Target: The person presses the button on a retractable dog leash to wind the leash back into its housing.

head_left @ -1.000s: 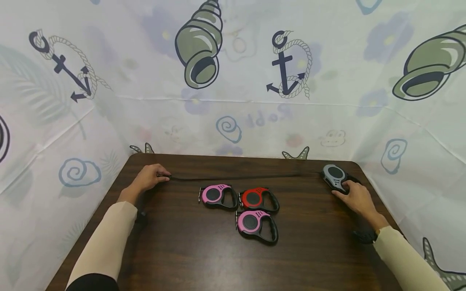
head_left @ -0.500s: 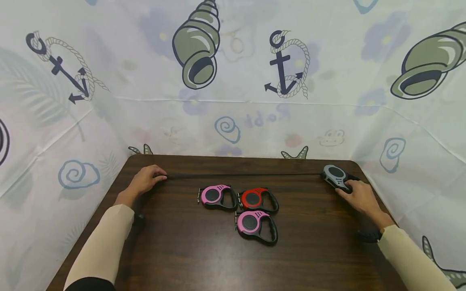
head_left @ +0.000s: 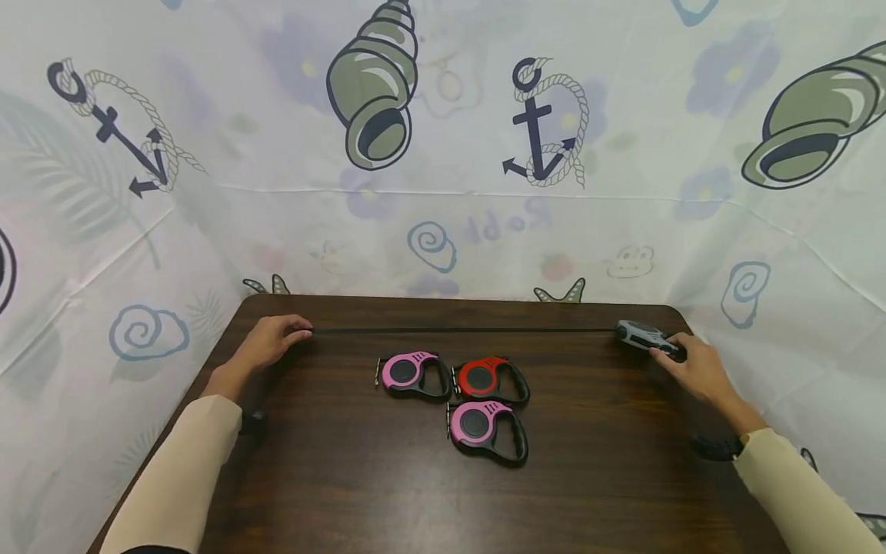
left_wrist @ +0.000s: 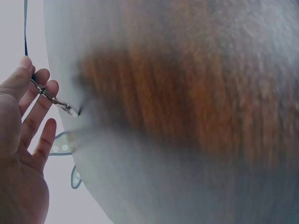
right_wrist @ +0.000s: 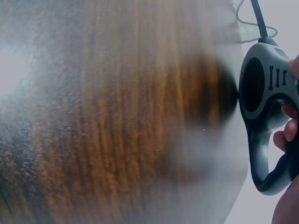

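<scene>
A grey and black retractable dog leash [head_left: 642, 336] is gripped at its handle by my right hand [head_left: 702, 373], near the table's far right. In the right wrist view, fingers curl through the handle loop of the leash [right_wrist: 259, 121]. Its black strap [head_left: 464, 330] runs out taut and straight across the table's far side. At the far left, my left hand [head_left: 266, 346] pinches the strap's end between thumb and forefinger. The left wrist view has the metal clip [left_wrist: 49, 96] hanging across the spread lower fingers.
Mid-table lie two pink leashes, one farther left [head_left: 408, 373] and one nearer [head_left: 477, 425], with a red leash [head_left: 484, 378] beside them. A patterned cloth [head_left: 471, 154] hangs round the brown table [head_left: 388, 492].
The strap has become straighter and tauter. My left hand has shifted slightly left, my right hand slightly right. The grey leash has tipped from lying face up to more edge-on.
</scene>
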The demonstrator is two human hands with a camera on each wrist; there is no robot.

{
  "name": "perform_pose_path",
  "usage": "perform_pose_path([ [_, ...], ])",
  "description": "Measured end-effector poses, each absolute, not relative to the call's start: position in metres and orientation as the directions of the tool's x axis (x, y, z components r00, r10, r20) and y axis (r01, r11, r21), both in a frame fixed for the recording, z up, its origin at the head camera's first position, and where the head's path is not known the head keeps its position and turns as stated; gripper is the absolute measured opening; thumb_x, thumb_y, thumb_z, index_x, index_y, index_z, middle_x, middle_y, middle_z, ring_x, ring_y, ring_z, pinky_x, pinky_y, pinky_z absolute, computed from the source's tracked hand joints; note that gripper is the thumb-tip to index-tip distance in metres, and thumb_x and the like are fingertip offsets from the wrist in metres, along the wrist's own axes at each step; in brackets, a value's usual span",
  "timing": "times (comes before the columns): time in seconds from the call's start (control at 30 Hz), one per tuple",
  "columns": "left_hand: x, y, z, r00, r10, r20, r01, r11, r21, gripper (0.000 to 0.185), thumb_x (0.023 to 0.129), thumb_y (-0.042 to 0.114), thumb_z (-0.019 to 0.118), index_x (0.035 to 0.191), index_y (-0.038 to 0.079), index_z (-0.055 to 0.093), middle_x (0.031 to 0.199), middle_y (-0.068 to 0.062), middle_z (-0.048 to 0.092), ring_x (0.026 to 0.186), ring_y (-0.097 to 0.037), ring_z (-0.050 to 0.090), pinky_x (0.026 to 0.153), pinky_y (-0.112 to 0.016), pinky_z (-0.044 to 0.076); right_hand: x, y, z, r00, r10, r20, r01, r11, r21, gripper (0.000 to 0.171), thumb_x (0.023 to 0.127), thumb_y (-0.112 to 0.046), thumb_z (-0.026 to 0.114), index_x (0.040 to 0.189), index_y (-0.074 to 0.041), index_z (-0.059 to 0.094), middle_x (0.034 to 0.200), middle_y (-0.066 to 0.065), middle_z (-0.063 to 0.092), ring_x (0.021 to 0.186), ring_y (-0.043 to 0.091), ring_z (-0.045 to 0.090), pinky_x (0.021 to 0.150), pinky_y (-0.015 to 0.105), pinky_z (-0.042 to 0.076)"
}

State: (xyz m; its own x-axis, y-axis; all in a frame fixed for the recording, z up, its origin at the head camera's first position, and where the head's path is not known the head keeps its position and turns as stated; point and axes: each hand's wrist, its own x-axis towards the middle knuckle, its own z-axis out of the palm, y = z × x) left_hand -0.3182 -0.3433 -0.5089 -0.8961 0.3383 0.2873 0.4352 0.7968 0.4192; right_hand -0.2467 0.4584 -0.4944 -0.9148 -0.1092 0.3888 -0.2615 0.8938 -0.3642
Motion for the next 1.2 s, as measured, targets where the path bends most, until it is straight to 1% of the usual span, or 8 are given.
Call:
perform_pose_path([
  [0.2, -0.312, -0.348, -0.496, -0.895, 0.338, 0.292, 0.437, 0.799, 0.413, 0.016, 0.099, 0.01, 0.075, 0.11, -0.001, 0.077, 0.104, -0.018, 0.078, 0.068, -0.017, 0.065, 0.076, -0.049, 0.054, -0.246, 0.457, -0.486, -0.905, -0.092, 0.416, -0.276, 0.871, -0.407, 0.033, 0.097, -0.024, 0.079, 0.113, 0.001, 0.065, 0.094, 0.02, 0.07, 0.072, 0.015, 0.053, 0.062, 0.026, 0.041],
  [0.33, -0.308, -0.351, -0.487, -0.899, 0.329, 0.288, 0.426, 0.809, 0.406, 0.017, 0.099, 0.011, 0.075, 0.111, 0.0, 0.077, 0.105, -0.018, 0.078, 0.073, -0.018, 0.065, 0.076, -0.049, 0.054, -0.248, 0.454, -0.481, -0.89, -0.117, 0.441, -0.313, 0.86, -0.403, 0.034, 0.095, -0.021, 0.081, 0.119, 0.0, 0.068, 0.1, 0.019, 0.072, 0.075, 0.008, 0.054, 0.066, 0.021, 0.04],
  [0.53, -0.3, -0.356, -0.475, -0.885, 0.352, 0.304, 0.454, 0.799, 0.395, 0.016, 0.098, 0.008, 0.076, 0.111, -0.001, 0.077, 0.104, -0.018, 0.078, 0.078, -0.022, 0.068, 0.075, -0.048, 0.055, -0.247, 0.452, -0.467, -0.91, -0.122, 0.397, -0.302, 0.85, -0.431, 0.031, 0.097, -0.025, 0.079, 0.121, -0.006, 0.073, 0.085, 0.012, 0.068, 0.063, 0.008, 0.047, 0.061, 0.027, 0.038],
  [0.6, -0.298, -0.359, -0.474, -0.875, 0.363, 0.32, 0.47, 0.795, 0.383, 0.015, 0.097, 0.008, 0.076, 0.11, -0.001, 0.077, 0.103, -0.018, 0.078, 0.077, -0.022, 0.069, 0.074, -0.046, 0.056, -0.246, 0.453, -0.462, -0.923, -0.112, 0.37, -0.283, 0.846, -0.452, 0.03, 0.099, -0.028, 0.078, 0.121, -0.008, 0.074, 0.09, 0.014, 0.07, 0.066, 0.006, 0.048, 0.063, 0.027, 0.038],
  [0.73, -0.297, -0.361, -0.472, -0.855, 0.372, 0.36, 0.496, 0.789, 0.362, 0.014, 0.096, 0.006, 0.077, 0.108, -0.001, 0.078, 0.101, -0.016, 0.078, 0.074, -0.02, 0.069, 0.071, -0.043, 0.056, -0.245, 0.455, -0.454, -0.937, -0.104, 0.333, -0.264, 0.836, -0.481, 0.03, 0.099, -0.031, 0.078, 0.12, -0.009, 0.077, 0.113, 0.02, 0.075, 0.085, -0.008, 0.05, 0.075, 0.024, 0.041],
  [0.87, -0.296, -0.363, -0.468, -0.847, 0.376, 0.377, 0.506, 0.786, 0.353, 0.013, 0.095, 0.004, 0.077, 0.107, 0.0, 0.078, 0.1, -0.015, 0.078, 0.076, -0.021, 0.07, 0.07, -0.041, 0.056, -0.244, 0.457, -0.449, -0.956, -0.106, 0.272, -0.24, 0.814, -0.528, 0.031, 0.1, -0.031, 0.077, 0.12, -0.008, 0.078, 0.116, 0.02, 0.075, 0.091, -0.013, 0.05, 0.077, 0.022, 0.043],
  [1.0, -0.292, -0.365, -0.465, -0.841, 0.383, 0.382, 0.514, 0.785, 0.345, 0.013, 0.095, 0.003, 0.078, 0.107, 0.0, 0.078, 0.1, -0.014, 0.078, 0.082, -0.026, 0.072, 0.07, -0.042, 0.056, -0.241, 0.461, -0.444, -0.98, -0.089, 0.18, -0.179, 0.796, -0.578, 0.034, 0.101, -0.036, 0.074, 0.121, -0.008, 0.077, 0.117, 0.011, 0.074, 0.095, -0.012, 0.054, 0.08, 0.023, 0.046],
  [1.2, -0.282, -0.368, -0.46, -0.817, 0.405, 0.41, 0.544, 0.777, 0.316, 0.015, 0.093, 0.003, 0.079, 0.108, 0.0, 0.078, 0.102, -0.014, 0.079, 0.087, -0.03, 0.073, 0.071, -0.045, 0.057, -0.237, 0.468, -0.438, -0.992, -0.085, 0.096, -0.127, 0.744, -0.656, 0.039, 0.105, -0.035, 0.069, 0.125, -0.002, 0.075, 0.106, -0.016, 0.07, 0.092, -0.006, 0.057, 0.08, 0.027, 0.045],
])
